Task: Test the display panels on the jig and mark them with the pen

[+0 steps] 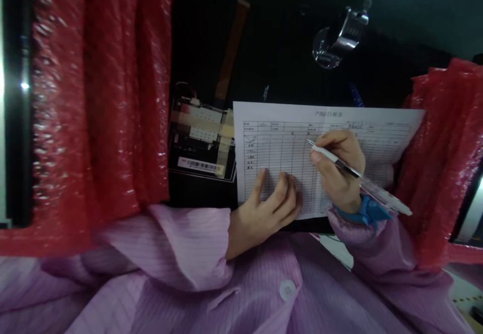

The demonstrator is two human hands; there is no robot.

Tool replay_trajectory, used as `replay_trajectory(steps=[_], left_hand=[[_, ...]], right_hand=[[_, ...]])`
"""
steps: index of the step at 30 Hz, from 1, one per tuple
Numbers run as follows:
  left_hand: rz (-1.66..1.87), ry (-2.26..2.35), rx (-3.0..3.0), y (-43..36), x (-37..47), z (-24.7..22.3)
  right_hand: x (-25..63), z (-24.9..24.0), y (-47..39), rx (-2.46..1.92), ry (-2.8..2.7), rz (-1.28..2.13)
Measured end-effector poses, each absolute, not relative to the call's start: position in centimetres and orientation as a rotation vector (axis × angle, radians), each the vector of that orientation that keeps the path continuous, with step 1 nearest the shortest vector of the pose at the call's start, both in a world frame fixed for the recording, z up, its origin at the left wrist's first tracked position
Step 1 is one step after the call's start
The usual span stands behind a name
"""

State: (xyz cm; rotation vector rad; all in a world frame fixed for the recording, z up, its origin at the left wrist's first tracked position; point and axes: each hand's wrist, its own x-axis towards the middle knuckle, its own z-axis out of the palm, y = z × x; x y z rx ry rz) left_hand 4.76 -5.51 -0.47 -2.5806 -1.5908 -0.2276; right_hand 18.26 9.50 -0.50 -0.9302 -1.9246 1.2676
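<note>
A white printed form point(271, 183) with a ruled table and some handwriting lies on the dark work surface. My right hand point(339, 168) grips a pen point(328, 154) with a clear and white barrel, its tip at the upper middle of the table of rows. A blue band point(368, 212) circles my right wrist. My left hand point(269, 203) rests on the lower left of the sheet, fingers spread and partly bent, holding nothing. Left of the paper is a flat electronic part point(204, 138) with tape, a barcode label and a brown ribbon cable point(230, 52).
Red bubble wrap point(101, 97) stands along the left, and more red wrap point(430, 163) lies at the right, touching the form's side. A shiny metal-and-clear object point(341, 37), perhaps a tape dispenser, sits at the back. A blue pen-like item point(355, 95) shows behind the sheet.
</note>
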Motion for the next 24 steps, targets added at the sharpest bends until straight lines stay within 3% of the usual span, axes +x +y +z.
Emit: replay_trajectory(steps=[13,24], left_hand=[[-0.298,-1.584,-2.574,-5.46,4.71,-0.85],[-0.304,-1.584,-2.575,-5.35,4.7,-0.79]], right_hand=[[17.79,0.13,8.91,-0.825,-1.948,1.129],[17.44,0.01,9.13,-0.918,-1.875,1.345]])
